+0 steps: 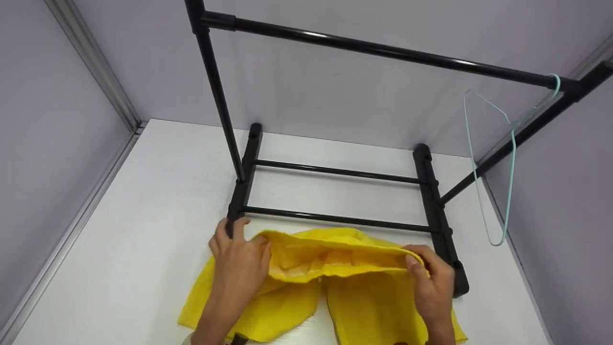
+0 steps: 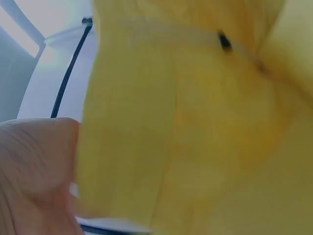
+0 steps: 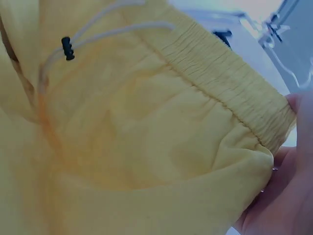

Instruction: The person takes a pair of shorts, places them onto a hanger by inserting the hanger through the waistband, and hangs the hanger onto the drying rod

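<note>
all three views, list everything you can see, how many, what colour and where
Walls: 3, pale grey, left, back and right
Metal strips: several, silver, along wall corners
Table: 1, white, between the walls
Rack: 1, black, standing on the table
Hanger: 1, pale green, hooked on the rack's top right end
Shorts: 1, yellow, held in front of the rack
Drawstring: 1, white, on the shorts
Toggle: 1, black, on the drawstring
Unclear item: 1, black, bottom of the head view
Left hand: 1, bare, holding the shorts' left side
Right hand: 1, bare, holding the shorts' right side
</note>
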`<action>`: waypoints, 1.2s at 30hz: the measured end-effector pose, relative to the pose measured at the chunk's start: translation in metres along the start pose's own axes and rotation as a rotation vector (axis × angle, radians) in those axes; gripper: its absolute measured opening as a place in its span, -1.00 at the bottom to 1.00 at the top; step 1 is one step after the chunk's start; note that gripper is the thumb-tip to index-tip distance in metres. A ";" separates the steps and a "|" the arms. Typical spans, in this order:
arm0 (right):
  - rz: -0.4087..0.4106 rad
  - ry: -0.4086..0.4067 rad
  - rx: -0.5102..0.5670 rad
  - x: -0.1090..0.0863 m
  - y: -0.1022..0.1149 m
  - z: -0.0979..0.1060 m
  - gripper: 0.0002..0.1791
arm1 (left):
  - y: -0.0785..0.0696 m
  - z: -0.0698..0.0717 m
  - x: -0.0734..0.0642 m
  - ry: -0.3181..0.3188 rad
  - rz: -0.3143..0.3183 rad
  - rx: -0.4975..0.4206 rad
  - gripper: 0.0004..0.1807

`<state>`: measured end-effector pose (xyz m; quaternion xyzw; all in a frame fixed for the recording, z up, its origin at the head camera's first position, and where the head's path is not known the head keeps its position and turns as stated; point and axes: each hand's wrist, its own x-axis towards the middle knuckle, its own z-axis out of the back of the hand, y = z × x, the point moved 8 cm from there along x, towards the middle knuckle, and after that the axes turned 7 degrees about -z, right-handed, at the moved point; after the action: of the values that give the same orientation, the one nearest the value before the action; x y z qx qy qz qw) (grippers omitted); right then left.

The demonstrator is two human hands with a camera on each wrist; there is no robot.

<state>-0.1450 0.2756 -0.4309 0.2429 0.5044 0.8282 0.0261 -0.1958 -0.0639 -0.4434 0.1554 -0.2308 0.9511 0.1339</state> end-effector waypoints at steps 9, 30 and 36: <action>-0.187 -0.052 -0.018 0.015 -0.013 0.017 -0.82 | 0.012 -0.008 -0.008 0.282 0.091 -0.308 -0.61; -0.362 0.048 -0.126 0.007 -0.041 -0.012 -0.60 | 0.010 -0.016 -0.009 0.428 0.179 -0.529 0.12; -0.368 0.087 -0.128 0.003 -0.046 -0.021 -0.55 | 0.009 -0.015 -0.011 0.422 0.122 -0.552 0.14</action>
<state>-0.1661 0.2819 -0.4768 0.1084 0.4872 0.8496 0.1706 -0.1919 -0.0664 -0.4637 -0.1005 -0.4551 0.8704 0.1587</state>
